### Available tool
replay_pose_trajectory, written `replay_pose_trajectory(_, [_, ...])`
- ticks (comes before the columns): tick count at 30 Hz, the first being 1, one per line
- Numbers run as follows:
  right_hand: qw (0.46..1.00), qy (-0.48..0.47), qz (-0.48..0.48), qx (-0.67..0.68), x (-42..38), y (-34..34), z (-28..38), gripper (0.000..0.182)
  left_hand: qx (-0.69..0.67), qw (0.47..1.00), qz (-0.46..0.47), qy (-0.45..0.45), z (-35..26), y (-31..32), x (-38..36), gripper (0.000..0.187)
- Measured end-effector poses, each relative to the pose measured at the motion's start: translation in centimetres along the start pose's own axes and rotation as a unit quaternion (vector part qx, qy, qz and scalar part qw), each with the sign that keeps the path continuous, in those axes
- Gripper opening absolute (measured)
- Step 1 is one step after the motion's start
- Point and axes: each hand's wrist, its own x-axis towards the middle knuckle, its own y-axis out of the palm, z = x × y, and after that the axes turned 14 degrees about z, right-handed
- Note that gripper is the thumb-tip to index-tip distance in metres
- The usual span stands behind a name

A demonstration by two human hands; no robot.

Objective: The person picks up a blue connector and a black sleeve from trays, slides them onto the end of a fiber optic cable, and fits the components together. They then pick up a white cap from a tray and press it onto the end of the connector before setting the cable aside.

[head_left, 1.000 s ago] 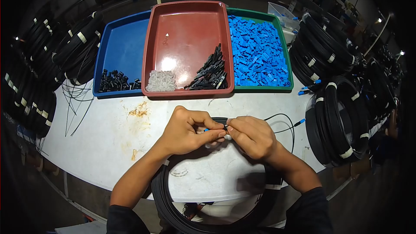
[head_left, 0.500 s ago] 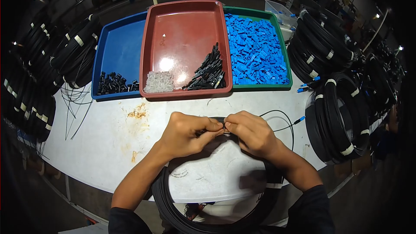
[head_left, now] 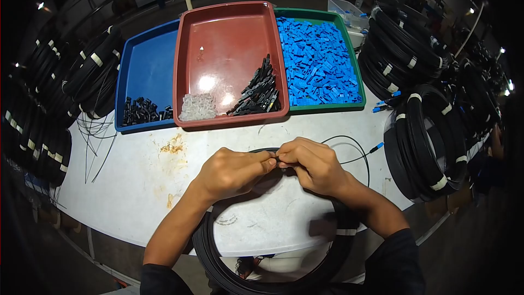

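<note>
A large coil of black cable (head_left: 206, 251) lies toward me, partly on the white table and partly over its near edge. At the coil's far side, my left hand (head_left: 232, 173) is closed, thumb and fingers pinching the cable bundle. My right hand (head_left: 312, 165) pinches at the same spot, its fingertips meeting the left ones. Any small piece between the fingertips is hidden. A loose cable end with a blue connector (head_left: 376, 147) curves out to the right of my right hand. A white band (head_left: 346, 232) wraps the coil's right side.
Behind the hands stand a blue tray (head_left: 147, 71) with black pieces, a red tray (head_left: 218, 33) with clear and black pieces, and a green tray (head_left: 357, 90) of blue connectors. Banded cable coils (head_left: 423, 147) are stacked right, more coils (head_left: 93, 76) left. The white table (head_left: 131, 186) has brown stains.
The fingertips of both hands have shifted slightly and pressed closer together at the coil's far side. The camera view has tilted a little; the coil stays in place.
</note>
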Motion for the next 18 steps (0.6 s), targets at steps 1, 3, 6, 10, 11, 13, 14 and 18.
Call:
replay_pose_trajectory(1, [0.997, -0.038, -0.017, -0.065, 0.0, -0.1, 0.1, 0.017, 0.001, 1.0, -0.002, -0.002, -0.2, -0.1, 0.1, 0.003])
replay_pose_trajectory(3, [0.989, -0.072, -0.012, -0.13, 0.3, -0.8, 0.7, 0.016, -0.225, 0.962, -0.011, -0.157, -0.8, -0.3, 0.3, 0.005])
replay_pose_trajectory(6, [0.973, -0.115, -0.018, -0.201, 0.5, -0.9, 0.9, 0.015, -0.285, 0.941, -0.022, -0.179, -1.0, 0.0, 0.3, 0.01])
replay_pose_trajectory(10, [0.999, 0.037, 0.017, -0.017, -0.2, -0.6, 0.3, 0.014, 0.032, 0.999, 0.022, 0.028, -0.5, 0.0, 0.2, 0.007])
replay_pose_trajectory(11, [0.999, 0.04, 0.015, -0.018, -0.3, -0.5, 0.1, 0.014, 0.03, 0.999, 0.023, 0.03, -0.5, 0.0, 0.3, 0.007])
replay_pose_trajectory(13, [0.965, 0.166, 0.054, 0.196, 0.0, -0.3, -0.4, 0.015, 0.18, 0.975, 0.063, 0.112, -0.6, -0.6, 0.7, 0.007])
replay_pose_trajectory(14, [0.96, 0.171, 0.056, 0.216, 0.2, -0.4, -0.3, 0.015, 0.188, 0.974, 0.071, 0.11, -0.6, -0.7, 0.5, 0.006])
replay_pose_trajectory(18, [0.989, 0.089, 0.018, 0.118, 0.3, 0.1, -0.1, 0.015, 0.037, 0.999, 0.036, -0.005, 0.1, -0.2, -0.3, 0.003])
